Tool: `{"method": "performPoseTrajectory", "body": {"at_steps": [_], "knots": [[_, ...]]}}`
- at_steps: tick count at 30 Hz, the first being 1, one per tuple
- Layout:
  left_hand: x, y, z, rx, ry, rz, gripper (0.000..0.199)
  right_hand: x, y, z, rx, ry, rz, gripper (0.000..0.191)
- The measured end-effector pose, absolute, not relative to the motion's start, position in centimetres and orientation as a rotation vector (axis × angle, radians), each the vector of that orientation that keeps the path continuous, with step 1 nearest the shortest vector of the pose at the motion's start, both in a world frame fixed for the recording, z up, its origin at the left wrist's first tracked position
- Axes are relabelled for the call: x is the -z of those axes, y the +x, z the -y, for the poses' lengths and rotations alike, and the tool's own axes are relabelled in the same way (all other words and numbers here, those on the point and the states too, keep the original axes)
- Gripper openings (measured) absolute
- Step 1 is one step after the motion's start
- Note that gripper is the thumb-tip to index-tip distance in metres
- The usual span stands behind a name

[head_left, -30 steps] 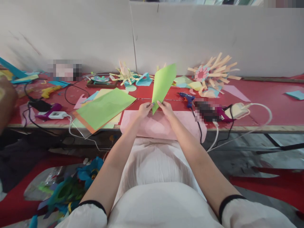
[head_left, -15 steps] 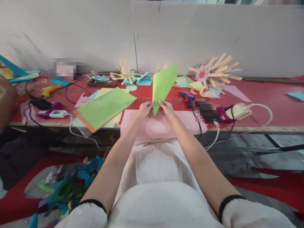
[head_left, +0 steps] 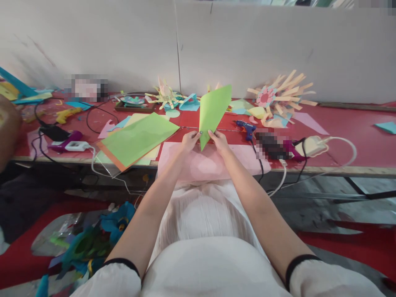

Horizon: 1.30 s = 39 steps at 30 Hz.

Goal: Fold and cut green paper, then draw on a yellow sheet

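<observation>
Above the near edge of the red table [head_left: 355, 128], both hands are clamped on the rolled green paper [head_left: 215, 110]: left hand [head_left: 189, 142] pinching its left edge low down, right hand [head_left: 220, 142] gripping the other side, thumb on the face. And it stands upright between them, narrow point down, wide end flaring up and to the right! Looks feather-light, fairly crisp but easy to crease, so a gentle pinch near the narrow end seems the right hold; squeeze the flare and it could buckle.

Just below lies the pink sheet [head_left: 239, 159], along the near edge. Out left, the flat green sheet [head_left: 140, 138] rests over an orange sheet [head_left: 123, 166]; out right, there's the blue glue gun [head_left: 246, 128], cord trailing near. And at the far side, right of the roll, the spiky paper flower [head_left: 266, 97] leans by the wall [head_left: 278, 41]!
</observation>
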<state>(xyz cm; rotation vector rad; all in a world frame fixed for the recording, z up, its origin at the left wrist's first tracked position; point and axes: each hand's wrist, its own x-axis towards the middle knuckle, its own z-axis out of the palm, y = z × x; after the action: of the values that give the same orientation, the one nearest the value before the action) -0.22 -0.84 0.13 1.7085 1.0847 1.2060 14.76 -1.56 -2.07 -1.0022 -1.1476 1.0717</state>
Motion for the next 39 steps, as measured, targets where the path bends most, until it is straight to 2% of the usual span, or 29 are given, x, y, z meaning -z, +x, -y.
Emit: {"method": "performPoseTrajectory", "body": {"at_steps": [11, 23, 35, 39], "knots": [[-0.26, -0.03, 0.98, -1.262, 1.621, -1.135, 0.039, 1.49, 14.64, 2.02, -1.098, -0.984, 1.143, 0.046], [-0.36, -0.03, 1.11, -1.301, 1.639, -1.113, 0.029, 1.90, 14.75, 1.56, -1.055, -1.011, 1.122, 0.047], [-0.04, 0.17, 0.61, -1.305, 1.611, -1.125, 0.036, 1.65, 14.78, 1.73, -1.093, -0.952, 1.077, 0.041], [-0.25, 0.09, 1.30, -1.088, 1.700, -1.083, 0.035, 1.45, 14.77, 1.83, -1.120, -0.972, 0.983, 0.041]]}}
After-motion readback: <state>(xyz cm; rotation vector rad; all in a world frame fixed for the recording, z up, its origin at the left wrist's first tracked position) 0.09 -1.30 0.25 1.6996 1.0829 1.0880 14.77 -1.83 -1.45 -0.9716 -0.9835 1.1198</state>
